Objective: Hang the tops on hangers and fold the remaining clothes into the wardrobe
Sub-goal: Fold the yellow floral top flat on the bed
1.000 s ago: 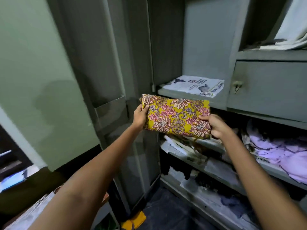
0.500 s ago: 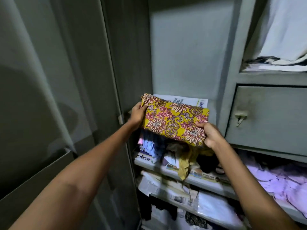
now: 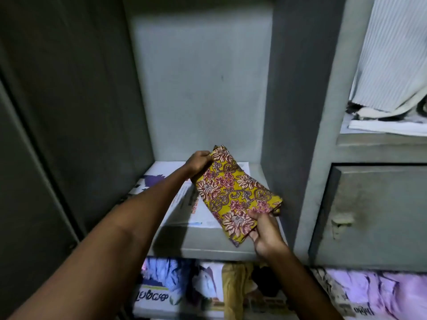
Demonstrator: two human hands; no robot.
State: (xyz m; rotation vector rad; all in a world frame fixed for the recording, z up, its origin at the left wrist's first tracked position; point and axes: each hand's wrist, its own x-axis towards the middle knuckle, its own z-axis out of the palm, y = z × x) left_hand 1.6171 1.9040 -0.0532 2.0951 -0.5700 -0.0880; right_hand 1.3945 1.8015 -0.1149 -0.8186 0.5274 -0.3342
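I have both hands on the folded floral cloth (image 3: 233,195), a yellow piece with red and cream flowers. My left hand (image 3: 199,163) grips its far corner, fingers (image 3: 203,155) curled over the edge. My right hand (image 3: 265,232) holds the near end, thumb on top of the print and the other fingers tucked beneath it. Between the two grips the cloth runs diagonally, low over the grey wardrobe shelf (image 3: 208,248); I cannot tell whether it touches down. Under my left fingers a newspaper (image 3: 184,204) lines that shelf. Below my right wrist, on the next shelf down, sit crumpled clothes (image 3: 233,287). Right of my right fingers is a closed drawer front (image 3: 374,215), with striped white fabric (image 3: 397,54) above it.
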